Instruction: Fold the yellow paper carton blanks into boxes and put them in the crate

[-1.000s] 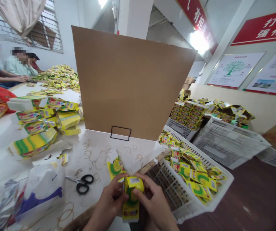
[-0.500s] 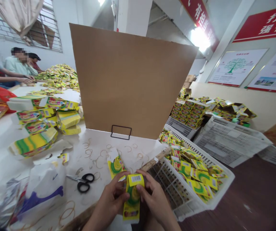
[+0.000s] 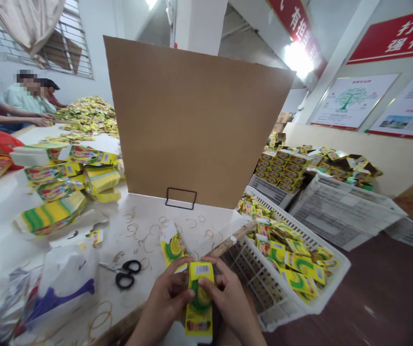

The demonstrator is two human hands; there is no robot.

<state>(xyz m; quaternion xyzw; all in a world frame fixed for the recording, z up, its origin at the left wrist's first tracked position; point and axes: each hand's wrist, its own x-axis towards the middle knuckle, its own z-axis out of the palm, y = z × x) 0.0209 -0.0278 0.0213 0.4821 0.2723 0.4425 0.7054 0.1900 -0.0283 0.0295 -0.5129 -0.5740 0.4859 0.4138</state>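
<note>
Both hands grip one small yellow-and-green carton (image 3: 200, 315), held upright over the front edge of the table. My left hand (image 3: 166, 295) is closed along its left side, thumb on the front. My right hand (image 3: 230, 293) is closed on the right side, its thumb pressing the front just below the barcode flap. Just beyond my left fingers, a flat yellow carton (image 3: 174, 246) lies on the table. Black-handled scissors (image 3: 124, 275) rest to the left of it.
A white crate (image 3: 331, 288) full of small cartons stands at my right. A brown cardboard panel (image 3: 199, 125) stands upright across the table. Stacked carton bundles (image 3: 58, 182), rubber bands (image 3: 130, 228) and a plastic bag (image 3: 67, 274) lie leftward. Co-workers (image 3: 26, 101) sit at far left.
My right thumb has moved up and left onto the carton's front. The barcode flap now lies flatter against the carton, and the carton's lower end has swung slightly right.
</note>
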